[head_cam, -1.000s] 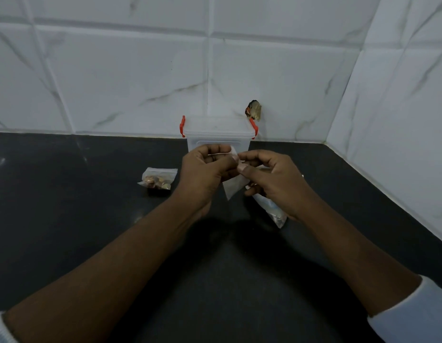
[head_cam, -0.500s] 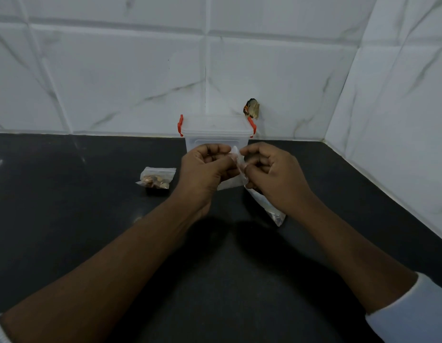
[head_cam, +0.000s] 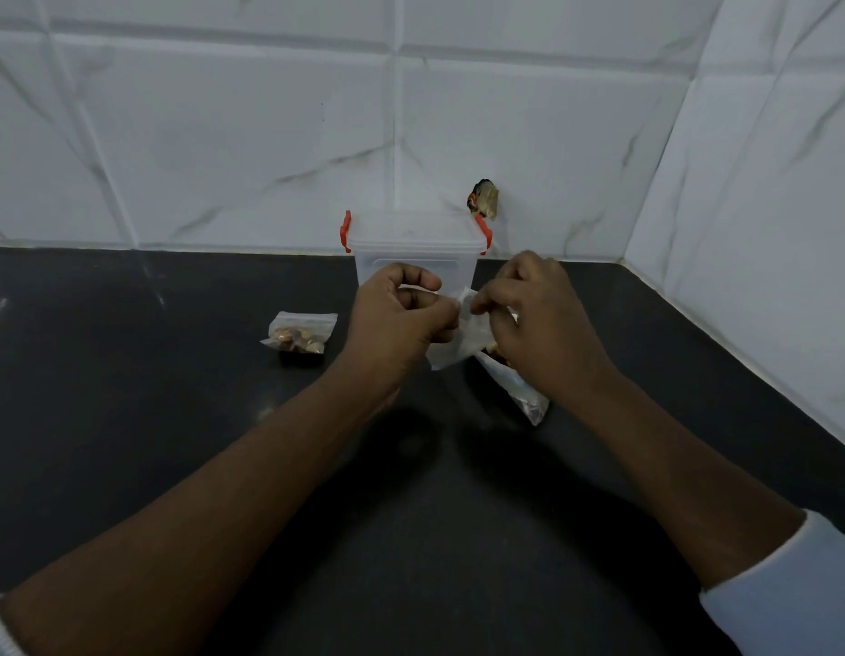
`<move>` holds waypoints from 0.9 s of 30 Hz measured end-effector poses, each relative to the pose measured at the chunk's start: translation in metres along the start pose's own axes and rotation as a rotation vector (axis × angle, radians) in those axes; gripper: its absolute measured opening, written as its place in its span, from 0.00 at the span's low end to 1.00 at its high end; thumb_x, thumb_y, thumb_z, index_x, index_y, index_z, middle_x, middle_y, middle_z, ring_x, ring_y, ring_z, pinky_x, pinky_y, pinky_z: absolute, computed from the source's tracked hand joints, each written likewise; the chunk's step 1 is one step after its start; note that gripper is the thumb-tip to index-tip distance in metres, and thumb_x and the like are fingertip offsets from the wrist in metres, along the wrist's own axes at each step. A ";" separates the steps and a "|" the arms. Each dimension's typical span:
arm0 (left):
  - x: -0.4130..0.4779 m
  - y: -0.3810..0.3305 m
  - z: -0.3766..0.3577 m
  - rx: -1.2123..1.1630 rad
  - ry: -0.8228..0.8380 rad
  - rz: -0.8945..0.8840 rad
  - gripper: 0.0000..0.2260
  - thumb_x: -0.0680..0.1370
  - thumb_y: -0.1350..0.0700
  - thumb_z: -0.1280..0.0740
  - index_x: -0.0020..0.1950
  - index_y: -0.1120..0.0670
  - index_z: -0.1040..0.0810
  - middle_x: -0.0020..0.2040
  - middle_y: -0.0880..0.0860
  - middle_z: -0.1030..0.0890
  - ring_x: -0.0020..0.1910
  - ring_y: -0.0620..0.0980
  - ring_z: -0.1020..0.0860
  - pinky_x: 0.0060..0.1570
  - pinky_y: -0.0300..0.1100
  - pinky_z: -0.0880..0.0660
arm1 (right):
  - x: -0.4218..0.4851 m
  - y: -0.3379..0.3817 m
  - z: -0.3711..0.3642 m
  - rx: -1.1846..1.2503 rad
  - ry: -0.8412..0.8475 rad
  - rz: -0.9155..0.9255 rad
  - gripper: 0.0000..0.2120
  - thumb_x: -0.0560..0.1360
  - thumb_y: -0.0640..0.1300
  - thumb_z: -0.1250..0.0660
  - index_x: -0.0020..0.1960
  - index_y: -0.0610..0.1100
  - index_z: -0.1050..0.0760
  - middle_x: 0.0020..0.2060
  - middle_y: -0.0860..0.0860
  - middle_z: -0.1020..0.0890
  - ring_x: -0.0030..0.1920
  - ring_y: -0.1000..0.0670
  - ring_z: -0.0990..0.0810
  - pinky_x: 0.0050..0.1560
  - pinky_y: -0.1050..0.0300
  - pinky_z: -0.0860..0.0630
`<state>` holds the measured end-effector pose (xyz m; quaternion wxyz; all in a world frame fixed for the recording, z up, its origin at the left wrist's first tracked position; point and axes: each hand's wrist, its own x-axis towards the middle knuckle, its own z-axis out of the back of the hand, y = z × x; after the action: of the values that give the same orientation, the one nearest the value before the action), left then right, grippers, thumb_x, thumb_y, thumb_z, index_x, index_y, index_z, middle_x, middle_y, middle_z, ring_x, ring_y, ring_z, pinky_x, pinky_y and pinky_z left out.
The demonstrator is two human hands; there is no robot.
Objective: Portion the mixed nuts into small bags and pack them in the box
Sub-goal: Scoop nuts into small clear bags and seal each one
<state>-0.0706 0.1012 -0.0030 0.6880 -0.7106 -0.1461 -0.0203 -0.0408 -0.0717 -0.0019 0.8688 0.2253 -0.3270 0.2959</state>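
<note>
- Hands have drawn slightly apart over the past half-second: the left hand (head_cam: 401, 319) and right hand (head_cam: 543, 329), whose fingertips met before, now show a narrow gap, with the top edge of one small empty bag (head_cam: 458, 343) stretched across it.
- Left fingers (head_cam: 425, 303) are curled, thumb and forefinger pinching the bag's left edge. Right fingers (head_cam: 489, 300) are curled too and pinch its right edge.
- Held this way, the small empty bag hangs above the dark desk (head_cam: 174, 419), in front of the box.
- One clear plastic box (head_cam: 411, 239) with two orange-red clips (head_cam: 346, 229) stands at the back of the desk, against the white tiled wall (head_cam: 221, 134).
- One filled small bag (head_cam: 299, 336), nuts showing through it, lies flat on the desk, left of the left hand and apart from it.
- One larger bag of nuts (head_cam: 524, 395) lies on the desk beneath the right hand, partly hidden by it.
- That makes three bags in view: one held, two lying.
- One dark mark (head_cam: 484, 201) sits on the wall just above the box's right clip; what it is cannot be told.
- Two pale sleeve cuffs (head_cam: 789, 584) show at the bottom corners.
</note>
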 end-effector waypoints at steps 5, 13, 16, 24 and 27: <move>-0.003 -0.001 -0.001 0.148 0.035 -0.086 0.12 0.75 0.64 0.25 0.55 0.56 0.23 0.40 0.54 0.14 0.38 0.49 0.15 0.43 0.43 0.17 | 0.003 0.007 0.011 0.227 0.079 -0.159 0.10 0.77 0.39 0.32 0.51 0.46 0.13 0.39 0.51 0.15 0.38 0.54 0.20 0.38 0.66 0.27; -0.003 0.000 -0.001 0.240 0.042 -0.165 0.11 0.76 0.62 0.25 0.55 0.52 0.23 0.43 0.53 0.14 0.42 0.49 0.15 0.46 0.50 0.16 | 0.003 0.009 0.012 0.367 0.114 -0.329 0.07 0.79 0.41 0.29 0.52 0.48 0.13 0.40 0.53 0.13 0.38 0.53 0.15 0.37 0.65 0.19; -0.004 0.001 -0.002 0.261 0.055 -0.181 0.11 0.76 0.62 0.25 0.55 0.52 0.23 0.42 0.52 0.15 0.39 0.48 0.16 0.45 0.48 0.17 | 0.004 0.010 0.013 0.450 0.107 -0.451 0.06 0.78 0.41 0.29 0.48 0.48 0.12 0.39 0.52 0.13 0.40 0.52 0.14 0.41 0.59 0.17; -0.006 0.000 -0.002 0.266 0.057 -0.149 0.12 0.76 0.62 0.25 0.55 0.53 0.23 0.41 0.51 0.15 0.39 0.46 0.16 0.42 0.44 0.17 | 0.006 0.018 0.022 0.895 0.169 -0.772 0.06 0.78 0.37 0.30 0.47 0.36 0.15 0.33 0.42 0.19 0.22 0.54 0.32 0.22 0.63 0.35; -0.005 -0.001 -0.001 0.220 0.066 -0.114 0.13 0.75 0.61 0.24 0.55 0.53 0.23 0.42 0.52 0.14 0.40 0.47 0.15 0.41 0.43 0.18 | 0.005 0.019 0.023 0.879 0.186 -0.741 0.06 0.78 0.37 0.31 0.48 0.37 0.15 0.39 0.42 0.14 0.24 0.54 0.30 0.22 0.62 0.36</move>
<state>-0.0754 0.0992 -0.0026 0.7638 -0.6205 -0.1648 -0.0664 -0.0599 -0.0697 0.0208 0.7644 0.6371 0.0047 0.0985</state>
